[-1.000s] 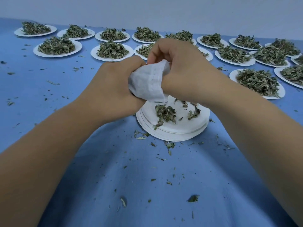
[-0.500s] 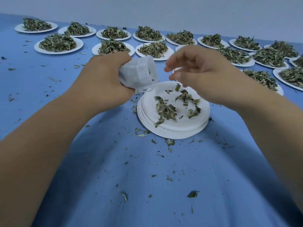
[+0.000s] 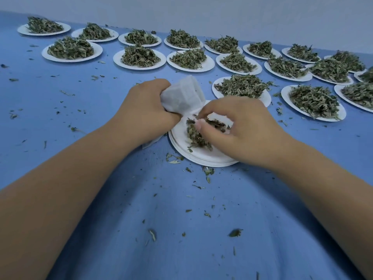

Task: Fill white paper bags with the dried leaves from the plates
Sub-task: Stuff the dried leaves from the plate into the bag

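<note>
Surface: blue cloth (image 3: pixel 60 110) strewn with leaf crumbs, pale wall (image 3: pixel 201 11) behind.
Left grip (image 3: pixel 147 110): clamped round the white paper bag (image 3: pixel 181 96).
Right grip (image 3: pixel 242 130): fingers curled, pinching dried leaves (image 3: pixel 196 136) on the stack of plates (image 3: pixel 203 158) beneath it.
Far edge: rows of heaped plates (image 3: pixel 117 59) beyond both grips.
Open room: crumb-flecked cloth left of the left grip.

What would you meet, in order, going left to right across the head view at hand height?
left hand → white paper bag → right hand → full plate. The dried leaves under the right hand's grip overlap it, so they are left out.
</note>
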Demonstrator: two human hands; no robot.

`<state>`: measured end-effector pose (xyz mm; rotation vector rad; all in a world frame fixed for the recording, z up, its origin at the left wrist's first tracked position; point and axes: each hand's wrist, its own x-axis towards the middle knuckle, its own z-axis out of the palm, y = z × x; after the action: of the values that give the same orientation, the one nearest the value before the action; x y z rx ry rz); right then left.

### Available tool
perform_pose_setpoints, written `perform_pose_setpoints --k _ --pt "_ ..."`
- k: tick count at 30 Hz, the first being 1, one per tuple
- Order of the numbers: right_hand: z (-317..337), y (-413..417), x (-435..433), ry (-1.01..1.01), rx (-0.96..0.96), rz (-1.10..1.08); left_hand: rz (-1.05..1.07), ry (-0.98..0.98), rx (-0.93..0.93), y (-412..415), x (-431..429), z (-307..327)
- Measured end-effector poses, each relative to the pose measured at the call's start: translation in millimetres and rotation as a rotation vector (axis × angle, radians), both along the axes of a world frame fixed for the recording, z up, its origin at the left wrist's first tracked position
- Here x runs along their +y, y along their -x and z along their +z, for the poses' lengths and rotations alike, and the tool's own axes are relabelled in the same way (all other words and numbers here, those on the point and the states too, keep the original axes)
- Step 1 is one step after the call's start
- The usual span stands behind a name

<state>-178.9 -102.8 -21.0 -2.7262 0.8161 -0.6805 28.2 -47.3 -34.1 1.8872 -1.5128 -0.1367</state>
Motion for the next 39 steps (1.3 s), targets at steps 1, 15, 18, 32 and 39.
perform_pose_setpoints --k 1,15,18,32,39 --pt "1 0 -3 0.010 -0.001 -0.010 0.001 0.002 -0.002 0 -1 0" --pt "-12 -11 6 -0.057 -0.062 0.088 0.068 -0.024 0.104 -3 -3 -2" --pt "-13 -11 2 -0.035 -0.096 0.105 0.062 -0.025 0.119 -3 -2 -3" --pt "-19 3 7 0.141 0.135 0.263 0.049 -0.026 0.098 -4 -4 -5" --pt "-26 5 7 0.127 0.027 0.256 0.059 -0.032 0.116 -4 -4 -6"
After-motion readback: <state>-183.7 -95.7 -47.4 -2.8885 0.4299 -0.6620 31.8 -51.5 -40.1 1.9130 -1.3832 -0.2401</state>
